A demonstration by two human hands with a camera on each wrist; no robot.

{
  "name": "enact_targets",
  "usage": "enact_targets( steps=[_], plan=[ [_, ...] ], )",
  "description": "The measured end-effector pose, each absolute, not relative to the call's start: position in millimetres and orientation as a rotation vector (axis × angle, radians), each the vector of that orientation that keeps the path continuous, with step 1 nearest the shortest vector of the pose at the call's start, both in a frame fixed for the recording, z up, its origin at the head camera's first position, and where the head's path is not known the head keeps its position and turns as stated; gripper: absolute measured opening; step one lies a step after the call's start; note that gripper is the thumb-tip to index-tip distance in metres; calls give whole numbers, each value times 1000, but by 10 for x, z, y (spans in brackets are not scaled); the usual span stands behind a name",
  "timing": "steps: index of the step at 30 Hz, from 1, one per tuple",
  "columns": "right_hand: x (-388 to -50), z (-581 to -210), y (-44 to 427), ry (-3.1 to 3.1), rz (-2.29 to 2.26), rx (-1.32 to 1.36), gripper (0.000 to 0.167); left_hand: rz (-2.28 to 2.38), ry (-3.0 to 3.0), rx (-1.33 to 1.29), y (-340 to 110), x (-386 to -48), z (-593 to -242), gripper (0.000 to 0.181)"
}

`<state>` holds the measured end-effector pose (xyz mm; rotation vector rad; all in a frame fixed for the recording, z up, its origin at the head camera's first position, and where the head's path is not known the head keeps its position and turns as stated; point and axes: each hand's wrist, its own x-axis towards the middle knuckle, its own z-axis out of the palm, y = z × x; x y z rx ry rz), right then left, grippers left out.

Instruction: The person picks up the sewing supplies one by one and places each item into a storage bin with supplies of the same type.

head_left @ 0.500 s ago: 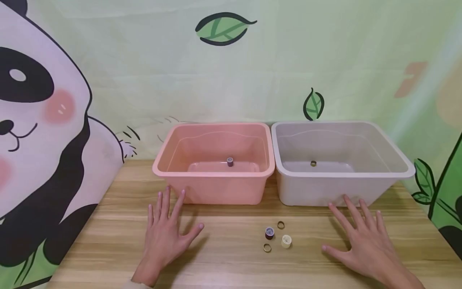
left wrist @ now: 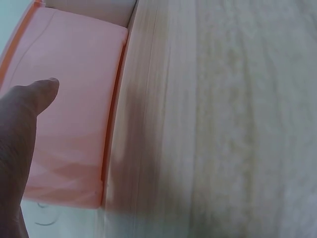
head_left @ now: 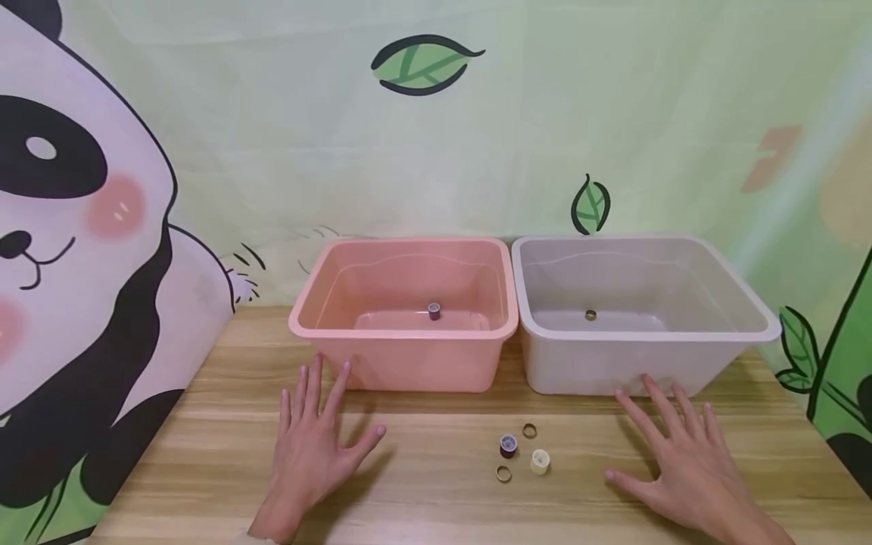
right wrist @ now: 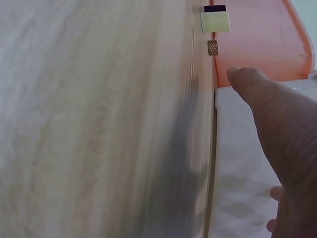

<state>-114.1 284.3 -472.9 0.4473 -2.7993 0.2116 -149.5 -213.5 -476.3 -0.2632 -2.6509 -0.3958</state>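
My left hand point(head_left: 312, 454) hovers with fingers spread in front of the pink bin point(head_left: 402, 363) and holds nothing. Also spread and unladen, my right hand point(head_left: 688, 462) is before the light grey bin point(head_left: 613, 363). Between the hands, on the wooden table, lie a dark cylinder with a lavender top point(head_left: 508, 446), a cream cylinder point(head_left: 540, 462), a dark brass ring point(head_left: 529, 431) and a lighter brass ring point(head_left: 503, 474). The cylinders look like small spools. Another small purplish cylinder point(head_left: 434, 311) sits inside the pink bin, and a brass ring point(head_left: 590, 315) inside the grey one.
Both bins stand side by side at the back of the wooden table point(head_left: 422, 507), their upper rims almost touching. Behind them hangs a green cloth backdrop point(head_left: 272, 113) printed with a panda and leaves.
The head view has tilted up slightly, so the bins and small items appear a little lower. Both hands keep their spread pose; nothing was picked up or let go.
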Motion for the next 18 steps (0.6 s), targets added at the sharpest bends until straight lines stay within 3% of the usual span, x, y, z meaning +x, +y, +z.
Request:
enact_targets(
  steps=[18],
  plan=[
    [-1288,-4709,2737,-2650,749,733,98,-735,-2391,-250,-2266,-1608,-4627,111]
  ],
)
